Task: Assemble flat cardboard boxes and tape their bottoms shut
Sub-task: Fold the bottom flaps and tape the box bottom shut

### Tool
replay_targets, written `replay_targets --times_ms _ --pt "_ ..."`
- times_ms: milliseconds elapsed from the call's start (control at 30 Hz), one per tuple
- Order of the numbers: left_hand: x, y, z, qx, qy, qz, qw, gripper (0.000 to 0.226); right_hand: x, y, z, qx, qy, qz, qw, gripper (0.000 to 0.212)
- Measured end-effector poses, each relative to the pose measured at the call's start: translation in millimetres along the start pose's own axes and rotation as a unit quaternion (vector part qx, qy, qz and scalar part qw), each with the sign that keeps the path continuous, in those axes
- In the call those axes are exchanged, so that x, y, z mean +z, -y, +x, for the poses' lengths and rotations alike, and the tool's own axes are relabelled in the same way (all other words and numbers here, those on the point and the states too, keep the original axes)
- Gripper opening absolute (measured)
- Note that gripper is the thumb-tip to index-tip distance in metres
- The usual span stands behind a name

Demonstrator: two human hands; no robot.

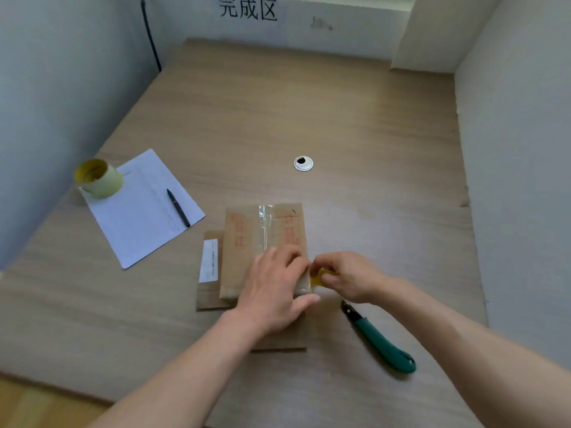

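Note:
A small brown cardboard box (247,236) with red print stands near the middle of the table, a strip of clear tape (265,222) running along its top seam. It rests on flat cardboard (207,291) that bears a white label. My left hand (273,291) lies flat over the box's near end, fingers pressing the tape down. My right hand (346,278) is at the box's near right corner and pinches a small yellow tape piece (318,278). A green utility knife (378,339) lies on the table just right of my hands.
A yellowish tape roll (100,179) stands at the left on a white sheet of paper (139,211), where a black pen (178,207) also lies. A white cable grommet (303,163) sits in the wooden table (340,112). Walls enclose the table on three sides.

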State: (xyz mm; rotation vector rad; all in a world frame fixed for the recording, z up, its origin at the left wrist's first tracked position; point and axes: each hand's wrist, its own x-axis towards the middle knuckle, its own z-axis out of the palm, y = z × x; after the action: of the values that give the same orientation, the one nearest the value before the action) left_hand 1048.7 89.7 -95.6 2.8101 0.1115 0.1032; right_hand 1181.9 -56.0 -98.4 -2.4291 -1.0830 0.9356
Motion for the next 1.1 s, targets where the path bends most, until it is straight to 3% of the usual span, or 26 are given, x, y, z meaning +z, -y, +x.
replay_targets --times_ms 133,200,267,367,567,667,733,800,967,1100 --pt "11.3 -15.5 0.0 -0.056 -0.050 0.033 0.997 0.051 -2.4 4.4 6.5 0.013 0.008 -0.010 1.000 0.010" --pt "16.9 -23.4 2.0 -0.086 -0.069 0.041 0.993 0.042 -2.6 4.6 8.2 -0.043 -0.073 -0.139 0.987 0.005" --pt "20.0 -31.5 7.2 -0.119 -0.070 0.061 0.989 0.039 -7.0 -0.7 9.5 -0.092 -0.177 -0.239 0.950 0.005" --pt "23.4 -38.5 14.5 -0.156 -0.069 0.092 0.981 0.033 -27.7 -10.4 10.8 -0.041 -0.245 -0.226 0.942 0.006" --pt "27.6 -43.3 21.8 -0.169 -0.060 0.075 0.981 0.013 -30.9 -22.0 2.8 0.053 -0.288 -0.105 0.950 0.000" --pt "33.5 -40.5 17.9 -0.125 -0.049 0.094 0.986 0.025 -17.6 -19.6 -3.5 0.107 -0.299 -0.023 0.948 0.002" --pt "39.8 -35.8 16.6 -0.104 0.007 0.114 0.988 0.056 -8.6 -16.2 -8.8 0.123 -0.324 0.024 0.938 0.010" --pt "44.4 -30.1 17.6 -0.082 0.073 0.121 0.987 0.073 -1.9 -13.4 -14.1 0.147 -0.354 0.066 0.921 0.022" --pt "24.1 0.4 20.1 0.090 0.159 0.117 0.976 0.069 -2.4 -7.6 -23.3 0.199 -0.434 0.147 0.866 0.026" --pt "-10.7 34.9 16.2 0.179 0.212 0.078 0.958 0.084 -9.1 -3.9 -23.1 0.211 -0.466 0.174 0.842 0.017"
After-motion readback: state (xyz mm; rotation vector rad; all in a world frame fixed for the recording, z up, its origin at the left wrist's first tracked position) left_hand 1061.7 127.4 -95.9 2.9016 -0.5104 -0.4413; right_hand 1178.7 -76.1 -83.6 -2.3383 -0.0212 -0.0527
